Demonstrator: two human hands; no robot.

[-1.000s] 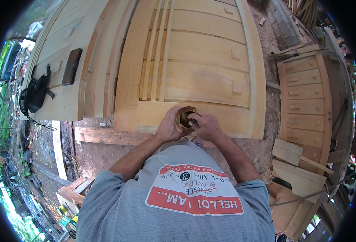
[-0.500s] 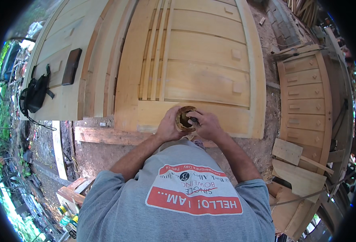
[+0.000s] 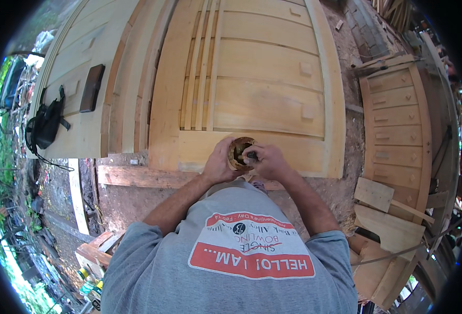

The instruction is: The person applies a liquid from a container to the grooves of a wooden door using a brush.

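Observation:
My left hand (image 3: 219,162) is wrapped round a small round container (image 3: 243,140) with a brown, crusted rim, held near my waist over the close edge of a pale wooden door (image 3: 265,107). In my right hand (image 3: 270,162) is a tool with a dark handle (image 3: 252,155), pinched at the container's mouth. The tool's working end is down inside and cannot be made out. Something brownish coats the container's inner wall. Raised strips and small square blocks stand out on the door's face.
At the left, another wooden door (image 3: 92,131) carries a dark rectangular block (image 3: 92,88) and a black bag with straps (image 3: 47,123). A plank (image 3: 142,177) lies below the doors. Over on the right lean a paneled wooden piece (image 3: 396,120) and wood offcuts (image 3: 388,230).
My right hand has shifted slightly, turning the dark-handled tool within the container. My left hand keeps its hold, and the container stays in nearly the same place.

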